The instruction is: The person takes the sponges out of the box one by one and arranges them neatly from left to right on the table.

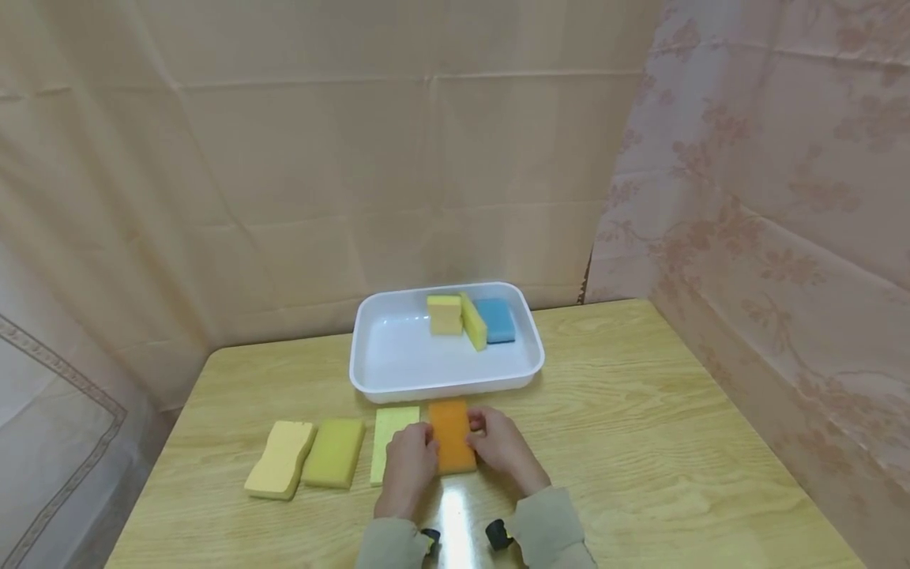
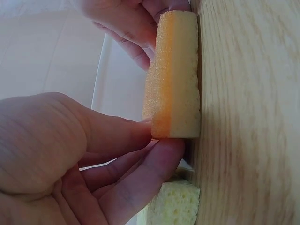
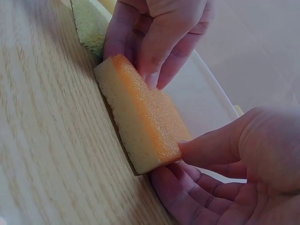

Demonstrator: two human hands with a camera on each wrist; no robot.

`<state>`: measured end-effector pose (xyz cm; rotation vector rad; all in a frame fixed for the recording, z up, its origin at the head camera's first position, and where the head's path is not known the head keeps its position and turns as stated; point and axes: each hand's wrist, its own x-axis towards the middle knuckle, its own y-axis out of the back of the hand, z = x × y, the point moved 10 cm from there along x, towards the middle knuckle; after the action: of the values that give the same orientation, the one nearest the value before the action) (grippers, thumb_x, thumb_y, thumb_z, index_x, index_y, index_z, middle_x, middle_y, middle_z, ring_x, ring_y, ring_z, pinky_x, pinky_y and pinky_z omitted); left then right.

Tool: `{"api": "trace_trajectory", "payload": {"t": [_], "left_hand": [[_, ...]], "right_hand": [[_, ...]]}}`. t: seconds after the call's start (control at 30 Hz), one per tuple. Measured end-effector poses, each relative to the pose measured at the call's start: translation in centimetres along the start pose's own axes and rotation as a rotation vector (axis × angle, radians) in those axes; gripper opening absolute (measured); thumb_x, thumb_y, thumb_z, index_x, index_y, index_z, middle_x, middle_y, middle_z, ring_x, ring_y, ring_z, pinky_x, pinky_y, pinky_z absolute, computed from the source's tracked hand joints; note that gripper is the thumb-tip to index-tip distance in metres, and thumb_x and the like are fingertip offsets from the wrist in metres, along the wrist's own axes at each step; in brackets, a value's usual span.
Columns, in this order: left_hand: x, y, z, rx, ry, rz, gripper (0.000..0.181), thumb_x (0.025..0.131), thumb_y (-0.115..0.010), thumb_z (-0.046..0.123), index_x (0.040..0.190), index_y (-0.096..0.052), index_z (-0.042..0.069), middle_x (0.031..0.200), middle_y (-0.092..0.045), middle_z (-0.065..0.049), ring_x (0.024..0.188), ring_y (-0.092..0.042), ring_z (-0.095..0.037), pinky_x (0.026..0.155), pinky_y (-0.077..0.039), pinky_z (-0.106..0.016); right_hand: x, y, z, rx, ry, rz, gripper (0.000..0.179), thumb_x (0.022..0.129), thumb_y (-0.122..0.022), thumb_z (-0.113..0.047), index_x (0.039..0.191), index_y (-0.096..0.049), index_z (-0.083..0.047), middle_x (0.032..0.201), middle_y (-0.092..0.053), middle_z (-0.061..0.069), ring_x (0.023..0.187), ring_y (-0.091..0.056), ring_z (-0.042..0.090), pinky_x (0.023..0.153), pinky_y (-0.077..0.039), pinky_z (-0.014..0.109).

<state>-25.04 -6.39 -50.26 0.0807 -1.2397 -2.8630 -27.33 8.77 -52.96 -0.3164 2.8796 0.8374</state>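
Observation:
An orange-topped sponge (image 1: 451,438) with a pale lower layer lies on the table between both hands. My left hand (image 1: 411,462) pinches its left edge; in the left wrist view the thumb touches the orange layer and a finger (image 2: 161,161) presses the side. On the opposite edge my right hand (image 1: 503,449) pinches the sponge, its thumb (image 3: 211,145) on the orange top and fingers curled low at the side. Partly hidden by the left hand is a pale yellow-green sponge (image 1: 395,423). Farther left lie an olive-yellow sponge (image 1: 334,453) and a wavy-sided yellow sponge (image 1: 280,458).
Behind the hands stands a white tray (image 1: 398,389). Inside it are a yellow sponge (image 1: 445,316), a yellow sponge on edge (image 1: 474,322) and a blue sponge (image 1: 496,318). Curtains (image 1: 320,197) hang behind and beside the wooden table (image 1: 640,442).

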Motion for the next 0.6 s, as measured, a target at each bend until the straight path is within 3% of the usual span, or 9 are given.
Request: {"api": "trace_trajectory", "payload": {"t": [0.13, 0.3, 0.43, 0.53, 0.6], "left_hand": [[0.2, -0.1, -0.1, -0.008, 0.027, -0.015, 0.013, 0.091, -0.071, -0.001, 0.103, -0.072, -0.005, 0.093, -0.071, -0.013, 0.08, -0.062, -0.025, 0.077, -0.058, -0.046], [0.3, -0.1, 0.0, -0.014, 0.019, -0.03, 0.014, 0.09, -0.07, -0.002, 0.104, -0.072, -0.005, 0.093, -0.071, -0.014, 0.078, -0.061, -0.024, 0.073, -0.058, -0.043], [0.2, 0.1, 0.6, 0.002, -0.048, -0.039, 0.003, 0.09, -0.069, -0.004, 0.088, -0.071, -0.002, 0.074, -0.064, -0.008, 0.063, -0.055, -0.021, 0.055, -0.051, -0.033], [0.3, 0.3, 1.1, 0.035, -0.087, -0.055, 0.018, 0.089, -0.069, -0.002, 0.073, -0.064, 0.003, 0.061, -0.053, -0.003, 0.053, -0.048, -0.018, 0.047, -0.041, -0.028], [0.3, 0.6, 1.3, 0.063, -0.1, -0.055, 0.021, 0.088, -0.07, 0.0, 0.07, -0.062, 0.004, 0.061, -0.053, -0.002, 0.053, -0.048, -0.017, 0.047, -0.04, -0.028]], "right_hand": [[0.1, 0.2, -0.2, 0.008, -0.006, -0.001, 0.037, 0.092, -0.067, 0.002, 0.129, -0.06, 0.005, 0.112, -0.066, 0.013, 0.094, -0.062, 0.024, 0.087, -0.057, 0.041], [0.0, 0.2, -0.2, 0.008, -0.019, -0.006, 0.038, 0.093, -0.068, 0.002, 0.13, -0.06, 0.004, 0.113, -0.066, 0.012, 0.096, -0.061, 0.024, 0.088, -0.056, 0.041], [0.1, 0.3, -0.2, -0.016, -0.02, -0.005, 0.038, 0.093, -0.068, 0.001, 0.13, -0.061, 0.004, 0.113, -0.066, 0.012, 0.096, -0.061, 0.024, 0.089, -0.056, 0.043], [0.0, 0.4, -0.3, -0.03, -0.034, -0.018, 0.039, 0.093, -0.069, 0.0, 0.131, -0.061, 0.003, 0.112, -0.067, 0.011, 0.098, -0.061, 0.025, 0.092, -0.055, 0.045], [-0.2, 0.4, -0.5, -0.039, -0.044, -0.039, 0.04, 0.093, -0.069, -0.001, 0.132, -0.061, 0.003, 0.112, -0.067, 0.011, 0.099, -0.062, 0.024, 0.093, -0.055, 0.045]]}}
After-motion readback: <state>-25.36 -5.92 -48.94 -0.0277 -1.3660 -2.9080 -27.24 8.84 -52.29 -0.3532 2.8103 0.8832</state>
